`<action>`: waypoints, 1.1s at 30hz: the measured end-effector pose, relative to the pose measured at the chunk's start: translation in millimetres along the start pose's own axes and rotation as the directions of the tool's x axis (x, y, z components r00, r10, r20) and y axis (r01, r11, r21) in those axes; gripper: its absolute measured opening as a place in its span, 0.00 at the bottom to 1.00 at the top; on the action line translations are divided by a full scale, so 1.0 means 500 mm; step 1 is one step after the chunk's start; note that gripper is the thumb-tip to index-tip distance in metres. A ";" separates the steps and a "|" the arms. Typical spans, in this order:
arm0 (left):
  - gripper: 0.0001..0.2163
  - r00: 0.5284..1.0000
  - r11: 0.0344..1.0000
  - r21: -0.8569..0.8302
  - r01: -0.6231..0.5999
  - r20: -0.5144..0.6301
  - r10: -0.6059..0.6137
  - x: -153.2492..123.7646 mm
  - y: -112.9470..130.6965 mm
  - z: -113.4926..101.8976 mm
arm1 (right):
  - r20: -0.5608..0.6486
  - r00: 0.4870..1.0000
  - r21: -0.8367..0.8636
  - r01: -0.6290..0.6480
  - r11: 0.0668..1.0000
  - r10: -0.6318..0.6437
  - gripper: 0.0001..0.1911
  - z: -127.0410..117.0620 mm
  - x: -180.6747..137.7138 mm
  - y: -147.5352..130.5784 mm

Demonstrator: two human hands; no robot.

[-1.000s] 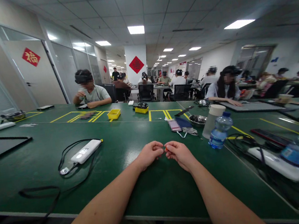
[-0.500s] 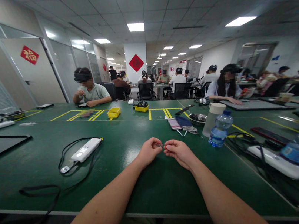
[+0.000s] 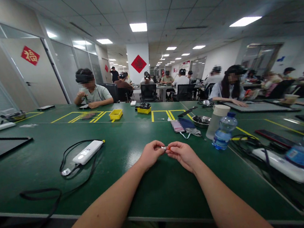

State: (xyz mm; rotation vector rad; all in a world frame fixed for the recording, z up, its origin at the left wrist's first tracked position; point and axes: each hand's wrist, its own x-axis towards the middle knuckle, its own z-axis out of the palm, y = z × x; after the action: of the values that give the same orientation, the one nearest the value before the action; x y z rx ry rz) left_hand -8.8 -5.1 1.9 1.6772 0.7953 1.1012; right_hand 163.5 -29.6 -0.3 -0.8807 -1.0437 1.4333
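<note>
My left hand (image 3: 151, 154) and my right hand (image 3: 183, 155) meet over the green table (image 3: 153, 197), fingertips pinched together. Between them sits a tiny object (image 3: 165, 148) with a silver end on the left side and an orange-red end on the right. Both hands pinch it, each on one end. It is too small to name. Both forearms stretch out from the near table edge.
A white power bank (image 3: 87, 153) with a black cable lies to the left. A water bottle (image 3: 223, 131) and a white cup (image 3: 216, 120) stand to the right, with a metal bowl (image 3: 201, 122) behind. Yellow trays (image 3: 116, 114) sit farther back. Several people sit at other tables.
The hands stayed together over the same spot. The small piece between the fingertips now shows more clearly, with its silver and orange ends visible.
</note>
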 end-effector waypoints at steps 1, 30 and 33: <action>0.10 1.000 1.000 -0.013 0.006 -0.007 -0.006 0.000 0.000 0.000 | 0.002 1.000 -0.004 -0.001 1.000 0.001 0.10 0.000 0.000 0.000; 0.15 0.998 0.977 -0.209 0.050 -0.032 -0.058 0.007 -0.019 0.001 | 0.012 1.000 -0.007 0.003 1.000 -0.003 0.12 0.004 -0.006 -0.006; 0.14 0.997 0.991 -0.113 0.068 -0.022 -0.071 0.006 -0.019 0.003 | 0.018 1.000 -0.020 0.024 1.000 -0.024 0.13 0.006 -0.007 -0.006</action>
State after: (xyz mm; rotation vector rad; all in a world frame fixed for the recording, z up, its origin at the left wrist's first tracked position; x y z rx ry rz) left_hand -6.6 0.4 -6.5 1.5336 0.7877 1.1009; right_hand 161.9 -33.5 3.3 -0.8684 -1.0807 1.4150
